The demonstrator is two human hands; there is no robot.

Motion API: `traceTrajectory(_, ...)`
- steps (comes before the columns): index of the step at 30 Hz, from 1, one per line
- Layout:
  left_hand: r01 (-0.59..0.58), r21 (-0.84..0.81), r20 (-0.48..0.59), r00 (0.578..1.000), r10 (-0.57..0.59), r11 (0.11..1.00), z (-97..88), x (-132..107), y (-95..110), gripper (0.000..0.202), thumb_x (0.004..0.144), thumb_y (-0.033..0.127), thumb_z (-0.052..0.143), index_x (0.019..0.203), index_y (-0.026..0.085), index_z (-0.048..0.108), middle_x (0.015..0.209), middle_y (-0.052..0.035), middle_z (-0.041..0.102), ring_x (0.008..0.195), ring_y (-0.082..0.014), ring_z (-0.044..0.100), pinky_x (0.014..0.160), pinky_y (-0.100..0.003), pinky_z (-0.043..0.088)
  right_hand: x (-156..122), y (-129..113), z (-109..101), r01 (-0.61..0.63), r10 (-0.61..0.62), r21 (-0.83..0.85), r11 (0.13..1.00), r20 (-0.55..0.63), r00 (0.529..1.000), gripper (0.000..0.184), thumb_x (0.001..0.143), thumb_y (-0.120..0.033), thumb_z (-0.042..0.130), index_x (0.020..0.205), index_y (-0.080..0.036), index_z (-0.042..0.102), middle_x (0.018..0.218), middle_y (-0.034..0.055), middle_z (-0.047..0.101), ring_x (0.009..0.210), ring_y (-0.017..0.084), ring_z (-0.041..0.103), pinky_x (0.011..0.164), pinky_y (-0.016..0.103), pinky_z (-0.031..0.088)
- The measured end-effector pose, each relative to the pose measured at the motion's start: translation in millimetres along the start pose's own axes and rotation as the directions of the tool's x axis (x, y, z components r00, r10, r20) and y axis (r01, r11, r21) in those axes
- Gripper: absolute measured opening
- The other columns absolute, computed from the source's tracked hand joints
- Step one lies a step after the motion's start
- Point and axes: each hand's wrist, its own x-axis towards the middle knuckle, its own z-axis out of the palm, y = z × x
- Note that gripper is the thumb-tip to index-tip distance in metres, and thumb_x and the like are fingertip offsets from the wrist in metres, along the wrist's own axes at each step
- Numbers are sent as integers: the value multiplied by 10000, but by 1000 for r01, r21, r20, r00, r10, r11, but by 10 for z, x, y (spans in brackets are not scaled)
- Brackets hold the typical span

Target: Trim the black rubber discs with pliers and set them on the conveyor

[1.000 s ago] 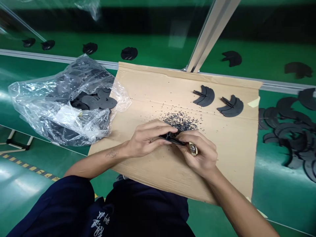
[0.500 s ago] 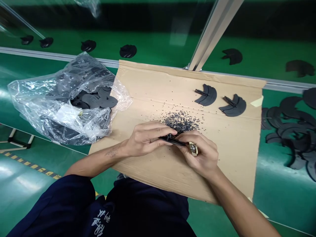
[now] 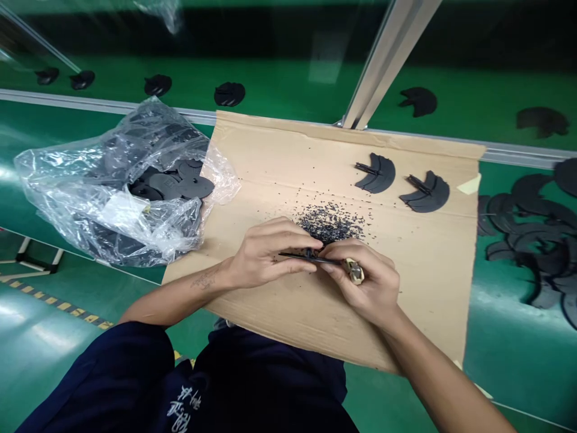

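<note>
My left hand (image 3: pixel 264 254) pinches a thin black plastic part (image 3: pixel 296 256) between thumb and fingers, over the cardboard sheet (image 3: pixel 270 304). The part is seen nearly edge-on, and a small stub rises from it. Closed around a small tool, my right hand (image 3: pixel 372 279) meets the part's right end. Only the pale, wrapped end of the tool (image 3: pixel 354 272) shows; its working end is hidden by the fingers and the part. Just beyond the hands lies a heap of tiny black plastic bits (image 3: pixel 331 221).
Two curved black parts (image 3: pixel 376 173) lie at the cardboard's back right. A clear plastic bag (image 3: pixel 67 180) of black discs stands at left. More black parts (image 3: pixel 536 222) are piled at right. A metal post (image 3: pixel 374 72) rises behind the cardboard, beside a glass panel with reflections.
The black part has turned from tilted, with some of its face showing, to nearly edge-on and level. Both hands keep almost the same place and grip.
</note>
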Motion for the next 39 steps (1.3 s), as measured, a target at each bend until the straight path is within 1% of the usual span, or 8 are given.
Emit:
traceTrajectory(4, 61, -57, 29, 998, -59, 997, -18, 8, -7, 272, 951, 254, 660, 1214, 194, 693, 1028, -74, 763, 974, -150, 709, 859, -293, 602, 42, -20, -39, -51, 51, 12, 999, 9, 999, 76, 871, -226, 725, 918, -225, 664, 865, 47, 732, 772, 183, 694, 682, 327, 574)
traceTrajectory(8, 126, -20, 21, 992, -126, 992, -72, 6, -33, 283, 889, 254, 741, 1159, 173, 716, 965, -63, 765, 855, -125, 705, 771, -247, 599, 84, 21, -132, -97, 100, -97, 991, 32, 994, 85, 887, -229, 692, 957, -221, 644, 872, 45, 710, 775, 177, 679, 684, 322, 559)
traceTrajectory(15, 88, -26, 84, 993, -86, 996, -62, -8, -68, 216, 871, 227, 758, 1077, 165, 741, 968, -79, 769, 910, -141, 712, 821, -271, 594, 72, 136, -154, 190, -112, -465, 865, 190, 975, 102, 906, -176, 614, 1002, -185, 647, 828, 69, 713, 698, 179, 642, 650, 321, 518)
traceTrajectory(23, 39, -6, 143, 989, -38, 999, -68, -7, -85, 235, 867, 262, 765, 1080, 166, 743, 938, -74, 755, 837, -137, 687, 761, -275, 566, 40, 115, -137, 249, -125, -537, 806, 257, 958, 92, 913, -149, 599, 983, -149, 658, 741, 46, 689, 626, 154, 602, 602, 287, 474)
traceTrajectory(29, -27, 11, 112, 993, 25, 1000, -47, -42, -123, 217, 878, 249, 754, 1088, 192, 739, 932, -60, 768, 826, -136, 696, 775, -294, 561, 16, 109, -154, 271, -129, -611, 744, 267, 955, 120, 940, -171, 574, 991, -152, 680, 721, 36, 699, 627, 149, 615, 615, 278, 472)
traceTrajectory(32, -73, 15, 112, 991, 71, 997, -32, -48, -116, 218, 873, 230, 759, 1083, 172, 736, 923, -64, 768, 831, -132, 706, 786, -285, 561, -6, 101, -161, 266, -102, -611, 746, 290, 952, 118, 930, -156, 566, 934, -160, 683, 710, 32, 702, 618, 147, 614, 597, 276, 456)
traceTrajectory(36, -40, 19, 119, 992, 37, 999, -42, -22, -77, 217, 874, 247, 761, 1076, 174, 728, 917, -60, 759, 823, -130, 694, 769, -281, 559, 2, 103, -176, 199, -56, -526, 827, 276, 960, 145, 927, -128, 530, 900, -165, 668, 735, 26, 711, 620, 130, 619, 591, 258, 446)
traceTrajectory(39, -5, 58, 116, 993, -2, 998, -61, -3, -49, 246, 852, 274, 786, 1070, 178, 724, 929, -62, 750, 839, -137, 688, 766, -280, 558, 32, 111, -183, 114, 6, -608, 786, 192, 981, 113, 939, -206, 544, 909, -180, 650, 783, 44, 718, 664, 157, 627, 618, 282, 443)
